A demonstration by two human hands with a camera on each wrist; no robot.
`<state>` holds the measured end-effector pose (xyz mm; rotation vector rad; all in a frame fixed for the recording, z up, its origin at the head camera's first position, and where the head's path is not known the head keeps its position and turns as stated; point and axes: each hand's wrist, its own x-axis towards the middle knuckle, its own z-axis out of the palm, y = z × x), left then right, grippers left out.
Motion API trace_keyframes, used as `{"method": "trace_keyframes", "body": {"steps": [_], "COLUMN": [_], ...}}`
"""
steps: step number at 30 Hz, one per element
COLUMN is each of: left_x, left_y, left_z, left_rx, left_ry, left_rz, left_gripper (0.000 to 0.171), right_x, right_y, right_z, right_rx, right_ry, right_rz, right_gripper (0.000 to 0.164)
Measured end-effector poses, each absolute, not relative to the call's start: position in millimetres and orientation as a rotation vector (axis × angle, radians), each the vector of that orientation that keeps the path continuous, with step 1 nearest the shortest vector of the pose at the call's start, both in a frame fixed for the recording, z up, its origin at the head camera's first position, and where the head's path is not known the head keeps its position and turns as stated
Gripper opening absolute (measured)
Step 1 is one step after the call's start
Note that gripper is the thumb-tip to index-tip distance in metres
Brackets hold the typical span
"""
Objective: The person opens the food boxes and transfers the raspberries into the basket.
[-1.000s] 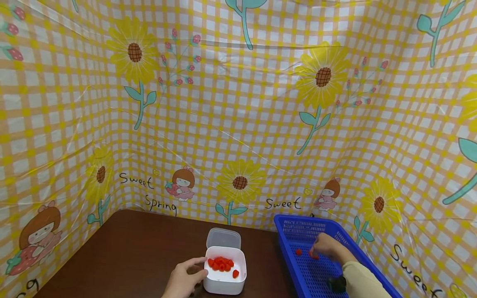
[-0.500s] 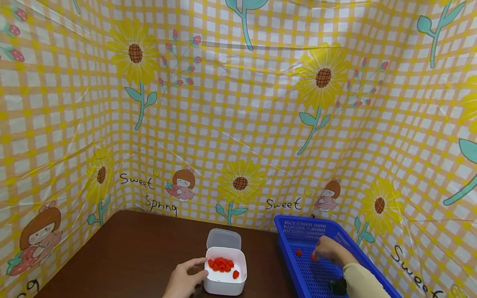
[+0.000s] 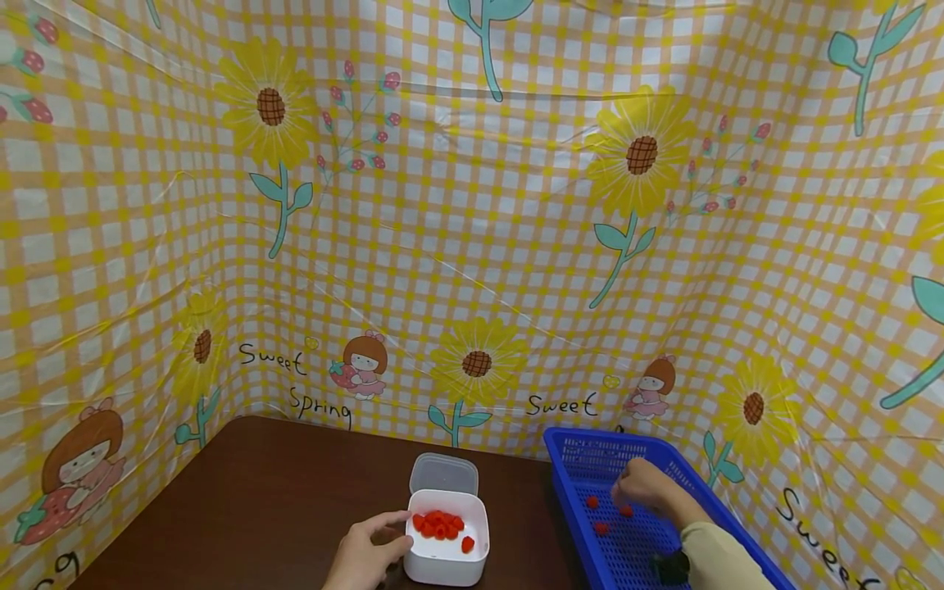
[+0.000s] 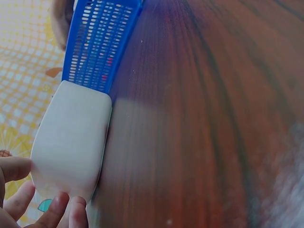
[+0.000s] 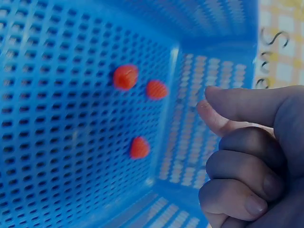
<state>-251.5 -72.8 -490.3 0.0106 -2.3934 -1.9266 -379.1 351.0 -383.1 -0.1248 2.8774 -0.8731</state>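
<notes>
A white square container (image 3: 446, 569) stands on the dark wooden table, with several red raspberries (image 3: 438, 524) heaped inside and one lying apart. My left hand (image 3: 366, 551) rests its thumb and fingertips against the container's left side. In the left wrist view those fingers (image 4: 56, 206) touch one end of its white wall. My right hand (image 3: 645, 489) hovers inside the blue basket (image 3: 574, 524). Its thumb and index tips meet, the other fingers curl in, and nothing shows between them. Three raspberries (image 5: 139, 147) lie on the basket floor beside this hand.
Behind the container lies a clear lid (image 3: 444, 474). A dark object (image 3: 671, 567) sits in the basket area, partly covered by the right sleeve (image 3: 726, 557). A checked sunflower cloth (image 3: 472, 246) hangs around the table's back and sides.
My right hand shifts slightly up and left. A third raspberry now shows on the basket floor below it, where only two showed earlier. My left hand and the container stay put.
</notes>
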Motion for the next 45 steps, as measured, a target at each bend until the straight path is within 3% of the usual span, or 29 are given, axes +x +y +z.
{"method": "trace_keyframes", "body": {"steps": [6,16,26,37,45], "left_x": [-252,-252,-252,-252,-250], "left_y": [-72,-71,-71,-72,-72], "left_z": [-489,-487,-487,-486,-487], "left_rx": [0.012,0.033,0.040,0.032,0.032], "left_ry": [-2.391,-2.394,-2.401,-2.401,-2.396], "left_rz": [-1.932,-1.914,-1.919,-1.908,-1.932], "left_gripper": [0.042,0.041,0.041,0.043,0.042], "right_x": [-371,-356,-339,-331,-330], "right_y": [333,295,261,229,206], "right_z": [-366,-339,-324,-324,-337], "right_rx": [-0.296,-0.422,-0.445,-0.635,-0.597], "right_ry": [2.908,2.925,2.897,2.844,2.735], "right_rz": [-0.941,-0.968,-1.007,-1.000,-1.071], "right_gripper": [0.046,0.042,0.024,0.017,0.017]}}
